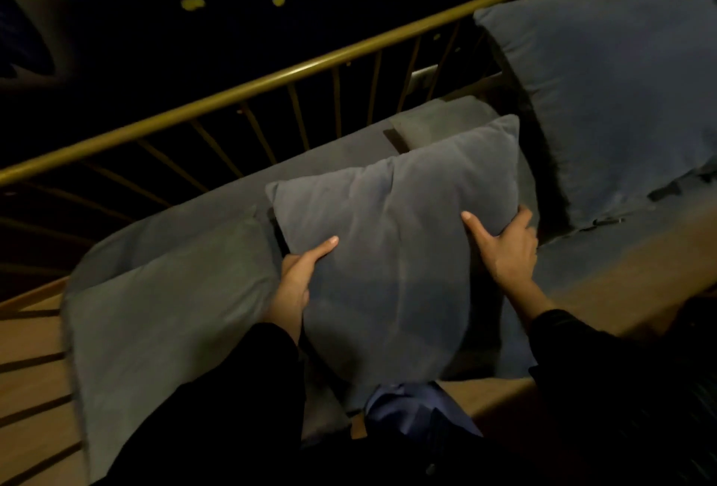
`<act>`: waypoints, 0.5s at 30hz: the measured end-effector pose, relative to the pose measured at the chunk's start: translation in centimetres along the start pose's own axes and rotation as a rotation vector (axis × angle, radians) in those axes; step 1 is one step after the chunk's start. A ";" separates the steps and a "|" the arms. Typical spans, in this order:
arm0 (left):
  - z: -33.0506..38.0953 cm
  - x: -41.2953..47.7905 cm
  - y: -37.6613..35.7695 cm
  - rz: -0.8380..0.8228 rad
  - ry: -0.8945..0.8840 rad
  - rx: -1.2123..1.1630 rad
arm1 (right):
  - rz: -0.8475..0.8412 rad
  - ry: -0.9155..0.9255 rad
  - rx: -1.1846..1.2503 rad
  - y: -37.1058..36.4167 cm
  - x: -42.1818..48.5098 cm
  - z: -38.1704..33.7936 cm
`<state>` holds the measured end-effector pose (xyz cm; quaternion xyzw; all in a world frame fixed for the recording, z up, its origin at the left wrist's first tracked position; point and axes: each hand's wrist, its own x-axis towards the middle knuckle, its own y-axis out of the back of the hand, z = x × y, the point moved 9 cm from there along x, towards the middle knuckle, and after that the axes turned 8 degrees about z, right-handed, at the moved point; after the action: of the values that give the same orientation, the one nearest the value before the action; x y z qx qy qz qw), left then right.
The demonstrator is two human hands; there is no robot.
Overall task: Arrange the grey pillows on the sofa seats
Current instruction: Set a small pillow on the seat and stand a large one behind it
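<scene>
Pillow in hand: grey pillow (395, 237), held upright over the sofa seat (605, 252), between a larger pillow (605, 97) on the right and a cushion (167, 314) on the left.
Left hand (298, 276): fingers closed round the pillow's left edge, thumb on the front.
Right hand (504, 245): fingers spread, gripping the right edge.
Doing it well: probably lower it evenly with both hands, square to the gold rail (310, 66), then press the base down.
</scene>
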<state>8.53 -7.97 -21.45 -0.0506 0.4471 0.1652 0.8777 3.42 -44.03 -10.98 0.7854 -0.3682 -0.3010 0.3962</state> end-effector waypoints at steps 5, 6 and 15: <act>6.3 -3.8 0.5 -0.095 -0.110 -0.102 | 0.122 0.164 0.108 5.3 -0.3 -7.0; 8.1 -4.5 1.3 -0.101 -0.137 -0.124 | 0.128 0.209 0.141 6.2 -0.6 -8.9; 20.9 -8.3 16.4 0.015 -0.411 -0.384 | -0.068 0.586 0.495 5.5 -8.5 -29.2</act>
<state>14.59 10.38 -1.40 -0.1780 0.2208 0.2603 0.9229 19.20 -27.66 9.88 0.9219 -0.2745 0.0214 0.2727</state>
